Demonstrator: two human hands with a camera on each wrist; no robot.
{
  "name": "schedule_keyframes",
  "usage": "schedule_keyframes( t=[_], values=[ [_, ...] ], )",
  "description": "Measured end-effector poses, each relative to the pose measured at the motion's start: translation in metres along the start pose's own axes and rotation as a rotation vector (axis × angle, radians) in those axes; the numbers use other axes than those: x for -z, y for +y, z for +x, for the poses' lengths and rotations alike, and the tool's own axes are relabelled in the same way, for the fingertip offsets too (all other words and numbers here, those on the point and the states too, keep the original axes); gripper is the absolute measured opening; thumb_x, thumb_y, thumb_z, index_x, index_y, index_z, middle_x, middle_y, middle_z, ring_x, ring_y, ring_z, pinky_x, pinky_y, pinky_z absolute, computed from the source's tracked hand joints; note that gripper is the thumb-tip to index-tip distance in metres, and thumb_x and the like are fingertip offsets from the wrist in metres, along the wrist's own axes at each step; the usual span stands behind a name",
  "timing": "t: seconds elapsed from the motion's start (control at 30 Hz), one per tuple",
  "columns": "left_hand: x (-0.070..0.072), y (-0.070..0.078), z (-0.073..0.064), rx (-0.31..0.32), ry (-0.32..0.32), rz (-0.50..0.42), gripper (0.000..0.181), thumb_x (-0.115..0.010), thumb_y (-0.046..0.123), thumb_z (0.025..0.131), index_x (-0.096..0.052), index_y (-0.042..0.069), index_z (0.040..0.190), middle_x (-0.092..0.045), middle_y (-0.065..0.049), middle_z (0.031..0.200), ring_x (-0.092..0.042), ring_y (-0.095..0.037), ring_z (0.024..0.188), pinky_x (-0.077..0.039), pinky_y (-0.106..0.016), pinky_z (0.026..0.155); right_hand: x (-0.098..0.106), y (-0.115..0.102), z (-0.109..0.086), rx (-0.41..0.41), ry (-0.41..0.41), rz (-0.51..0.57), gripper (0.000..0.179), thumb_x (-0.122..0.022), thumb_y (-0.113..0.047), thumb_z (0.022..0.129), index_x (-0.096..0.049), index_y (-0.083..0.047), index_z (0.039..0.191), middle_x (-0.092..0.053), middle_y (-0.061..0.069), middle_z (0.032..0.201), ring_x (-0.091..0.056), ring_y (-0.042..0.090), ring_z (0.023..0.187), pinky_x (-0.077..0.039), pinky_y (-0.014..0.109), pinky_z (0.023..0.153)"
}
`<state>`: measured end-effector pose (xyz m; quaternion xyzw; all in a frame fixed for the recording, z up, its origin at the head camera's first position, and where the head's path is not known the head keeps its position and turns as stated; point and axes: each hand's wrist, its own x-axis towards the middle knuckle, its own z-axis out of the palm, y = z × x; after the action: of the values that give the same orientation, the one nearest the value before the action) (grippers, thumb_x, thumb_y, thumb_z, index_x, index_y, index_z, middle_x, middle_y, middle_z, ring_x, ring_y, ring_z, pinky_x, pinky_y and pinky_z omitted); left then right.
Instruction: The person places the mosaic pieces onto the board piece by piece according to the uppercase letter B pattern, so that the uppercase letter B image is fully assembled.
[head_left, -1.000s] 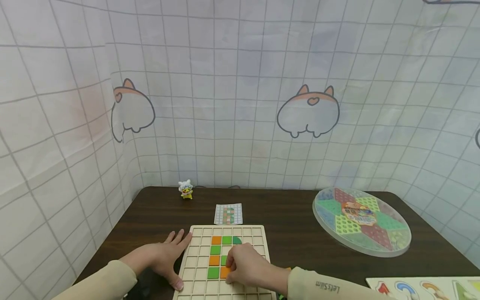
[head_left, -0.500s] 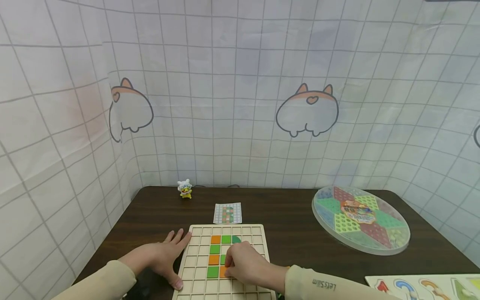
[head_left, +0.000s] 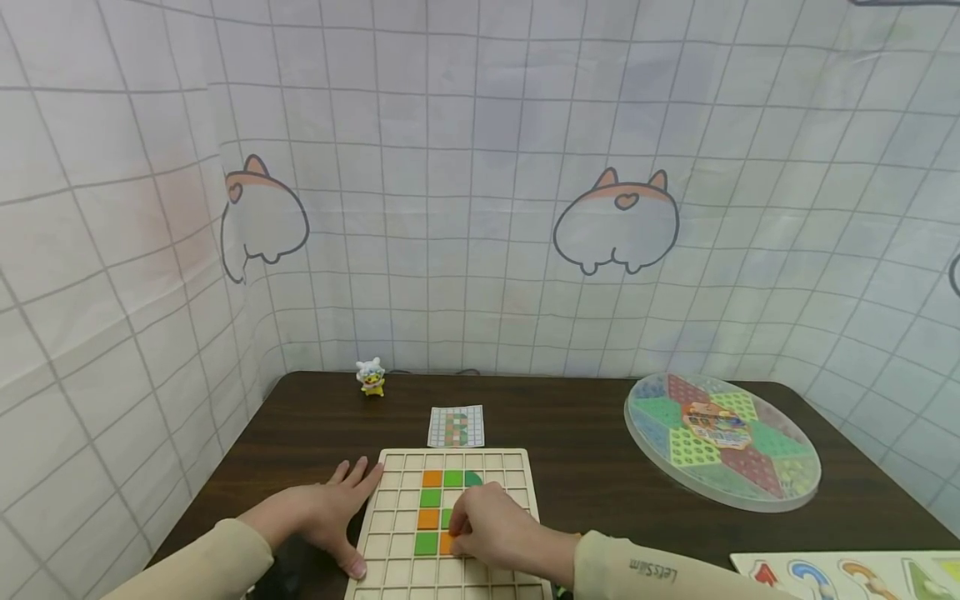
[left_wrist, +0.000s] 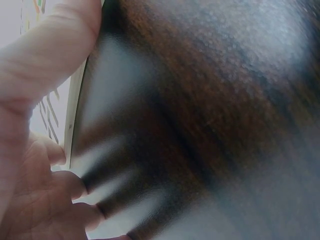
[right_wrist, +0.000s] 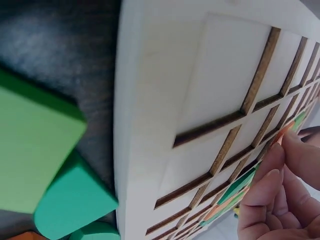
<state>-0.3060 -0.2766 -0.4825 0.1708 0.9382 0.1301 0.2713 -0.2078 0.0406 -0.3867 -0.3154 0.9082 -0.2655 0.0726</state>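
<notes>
Right hand (head_left: 495, 527) has thumb and finger pinched on an orange tile (head_left: 446, 544), right at the gridded board (head_left: 517, 477)! To its left, the left hand (head_left: 324, 512) spreads its fingers against the board's edge. Barely a shift from half a second ago! Dark tabletop (head_left: 555, 425) beneath both hands, checked cloth (head_left: 423, 250) beyond.

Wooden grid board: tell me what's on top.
Orange tiles, bright green tiles and a dark green rounded tile sit on the board, with the right hand over it and the left hand at its edge. What the right hand covers is hidden in the head view.
</notes>
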Motion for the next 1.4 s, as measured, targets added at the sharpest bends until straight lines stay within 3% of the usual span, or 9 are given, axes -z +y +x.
schedule_keyframes(
  t=[0.2, 0.4, 0.6, 0.77, 0.9, 1.0, 1.13, 1.4],
  values=[
    [0.0, 0.002, 0.0, -0.004, 0.0, 0.004, 0.152, -0.083, 0.081, 0.049, -0.003, 0.028, 0.167, 0.003, -0.016, 0.173, 0.002, -0.047, 0.158, -0.028, -0.074, 0.112, 0.014, 0.01, -0.009, 0.026, 0.0, 0.056, 0.002, -0.079, -0.004, 0.087, -0.08, -0.006, 0.086, -0.076, -0.002, 0.081, -0.063, -0.002, 0.071, -0.051, 0.018, 0.065],
    [0.001, 0.003, -0.001, 0.004, 0.002, 0.005, 0.153, -0.084, 0.081, 0.048, -0.003, 0.027, 0.167, 0.002, -0.016, 0.173, 0.001, -0.047, 0.158, -0.026, -0.075, 0.112, 0.042, 0.034, -0.024, -0.037, 0.016, 0.15, 0.004, -0.074, -0.003, 0.091, -0.076, -0.001, 0.093, -0.074, 0.003, 0.084, -0.064, 0.009, 0.071, -0.053, 0.026, 0.064],
    [0.002, 0.005, -0.003, 0.006, 0.001, -0.003, 0.153, -0.084, 0.081, 0.048, -0.003, 0.027, 0.167, 0.003, -0.016, 0.173, 0.001, -0.047, 0.158, -0.026, -0.075, 0.112, 0.063, 0.064, -0.041, -0.089, 0.044, 0.087, 0.004, -0.075, -0.003, 0.09, -0.076, -0.003, 0.093, -0.072, 0.0, 0.084, -0.063, 0.011, 0.073, -0.052, 0.027, 0.064],
    [0.003, 0.006, -0.005, 0.005, 0.005, -0.003, 0.153, -0.084, 0.081, 0.048, -0.003, 0.027, 0.167, 0.002, -0.016, 0.173, 0.001, -0.047, 0.158, -0.027, -0.075, 0.112, 0.068, 0.088, -0.05, -0.086, -0.054, 0.146, 0.007, -0.078, -0.006, 0.088, -0.076, -0.006, 0.094, -0.073, 0.0, 0.085, -0.064, 0.012, 0.074, -0.053, 0.027, 0.064],
    [0.003, 0.006, -0.005, 0.005, 0.007, 0.001, 0.154, -0.084, 0.081, 0.048, -0.003, 0.026, 0.167, 0.003, -0.016, 0.173, 0.002, -0.047, 0.158, -0.027, -0.075, 0.112, 0.062, 0.109, -0.05, -0.027, -0.157, 0.182, 0.012, -0.081, -0.015, 0.088, -0.077, -0.01, 0.097, -0.073, -0.005, 0.086, -0.066, 0.007, 0.077, -0.055, 0.025, 0.067],
    [0.003, 0.005, -0.005, 0.004, 0.007, -0.001, 0.153, -0.084, 0.081, 0.048, -0.003, 0.027, 0.167, 0.003, -0.016, 0.173, 0.002, -0.047, 0.158, -0.027, -0.075, 0.112, 0.056, 0.119, -0.049, 0.009, -0.185, 0.159, 0.019, -0.082, -0.025, 0.088, -0.076, -0.011, 0.1, -0.073, -0.008, 0.088, -0.065, 0.003, 0.079, -0.055, 0.023, 0.069],
    [0.002, 0.004, -0.004, 0.005, 0.005, -0.004, 0.153, -0.084, 0.081, 0.048, -0.002, 0.027, 0.167, 0.004, -0.015, 0.173, 0.002, -0.047, 0.158, -0.027, -0.075, 0.112, 0.054, 0.113, -0.05, -0.023, -0.17, 0.136, 0.023, -0.084, -0.028, 0.086, -0.076, -0.011, 0.098, -0.071, -0.008, 0.089, -0.063, 0.002, 0.079, -0.054, 0.024, 0.07],
    [0.001, 0.003, -0.003, -0.001, 0.007, 0.001, 0.153, -0.083, 0.081, 0.048, -0.002, 0.028, 0.167, 0.004, -0.015, 0.173, 0.003, -0.047, 0.158, -0.027, -0.075, 0.111, 0.055, 0.096, -0.053, -0.103, -0.172, 0.123, 0.011, -0.081, -0.01, 0.086, -0.072, -0.011, 0.091, -0.068, -0.005, 0.086, -0.06, 0.006, 0.077, -0.054, 0.028, 0.071]
  ],
)
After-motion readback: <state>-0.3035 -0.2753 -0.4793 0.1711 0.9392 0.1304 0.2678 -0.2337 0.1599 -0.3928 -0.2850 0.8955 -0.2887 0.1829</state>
